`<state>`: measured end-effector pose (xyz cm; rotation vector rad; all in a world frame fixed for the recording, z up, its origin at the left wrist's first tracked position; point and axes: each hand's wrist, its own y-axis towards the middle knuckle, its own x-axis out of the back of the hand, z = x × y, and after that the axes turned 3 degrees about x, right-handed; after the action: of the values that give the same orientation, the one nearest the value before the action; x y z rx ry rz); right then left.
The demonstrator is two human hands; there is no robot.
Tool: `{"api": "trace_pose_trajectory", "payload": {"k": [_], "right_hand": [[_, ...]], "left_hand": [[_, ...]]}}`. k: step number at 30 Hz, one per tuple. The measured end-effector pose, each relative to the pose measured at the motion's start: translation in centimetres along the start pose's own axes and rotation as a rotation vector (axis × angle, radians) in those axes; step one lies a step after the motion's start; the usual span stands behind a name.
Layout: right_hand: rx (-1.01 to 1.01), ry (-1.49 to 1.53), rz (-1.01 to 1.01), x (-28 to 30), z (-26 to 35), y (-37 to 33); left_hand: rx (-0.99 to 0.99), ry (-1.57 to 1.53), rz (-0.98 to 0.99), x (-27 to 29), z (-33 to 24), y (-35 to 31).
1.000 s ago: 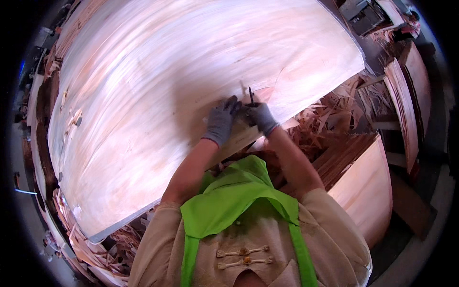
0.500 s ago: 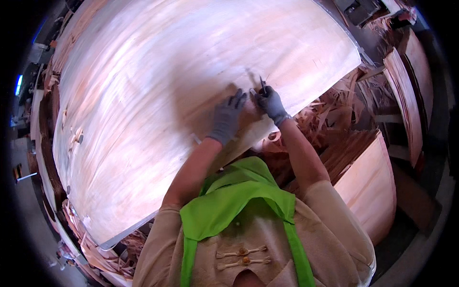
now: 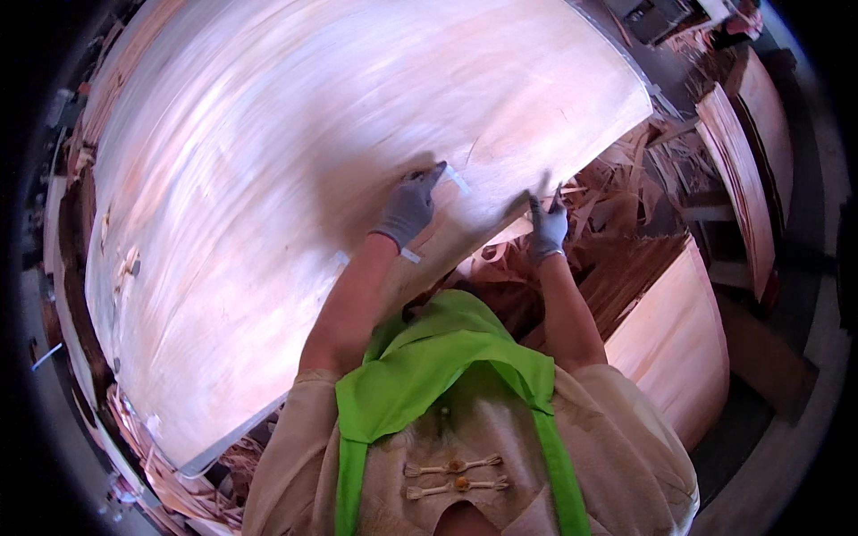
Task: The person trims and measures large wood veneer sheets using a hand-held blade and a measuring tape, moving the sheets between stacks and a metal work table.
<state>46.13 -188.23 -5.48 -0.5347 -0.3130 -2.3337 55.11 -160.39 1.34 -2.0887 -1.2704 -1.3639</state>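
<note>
A broad pale wood veneer sheet (image 3: 241,268) lies spread under my hands. My left hand (image 3: 407,213), in a grey glove, rests on it with fingers stretched forward. Its fingertips are beside the upper end of a short whitish tape strip (image 3: 458,180) on the veneer. Two more small pale strips show near my left wrist, one a tape piece (image 3: 410,255). At the sheet's near right edge, my gloved right hand (image 3: 548,234) is closed around a small, thin dark tool (image 3: 557,197); its exact kind is unclear.
Torn veneer scraps (image 3: 617,192) lie beyond the sheet's right edge. A stack of veneer (image 3: 670,330) stands at my right, with upright bent sheets (image 3: 737,179) farther off. More shavings (image 3: 170,464) pile at the lower left, beneath the sheet's corner.
My right hand has moved right and nearer, from beside my left hand to the sheet's edge. A tape strip now shows uncovered by my left fingertips. My left hand has shifted slightly left.
</note>
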Motion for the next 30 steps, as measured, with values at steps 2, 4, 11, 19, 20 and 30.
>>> {"api": "trace_pose_trajectory", "payload": {"k": [2, 4, 11, 19, 20, 30], "right_hand": [[-0.424, 0.276, 0.24, 0.7, -0.4, 0.2], [-0.526, 0.302, 0.207, -0.1, 1.3, 0.0], [-0.31, 0.522, 0.159, -2.5, 3.8, 1.8], [-0.093, 0.527, 0.497, -8.3, 15.9, 6.0], [0.029, 0.526, 0.455, -9.3, 15.6, 5.8], [0.488, 0.141, 0.779, -8.8, 13.6, -1.9]], "left_hand": [[0.069, -0.159, -0.029, 1.3, 1.5, -2.6], [0.086, 0.0, 0.027, 5.0, -1.1, -7.6], [0.32, 0.411, 0.038, 7.8, -2.9, -23.9], [0.683, 0.391, -0.139, 13.7, 3.3, -21.5], [0.698, 0.442, -0.151, 14.0, 4.4, -20.8], [0.915, 0.568, -0.143, 14.8, 10.7, -15.6]]}}
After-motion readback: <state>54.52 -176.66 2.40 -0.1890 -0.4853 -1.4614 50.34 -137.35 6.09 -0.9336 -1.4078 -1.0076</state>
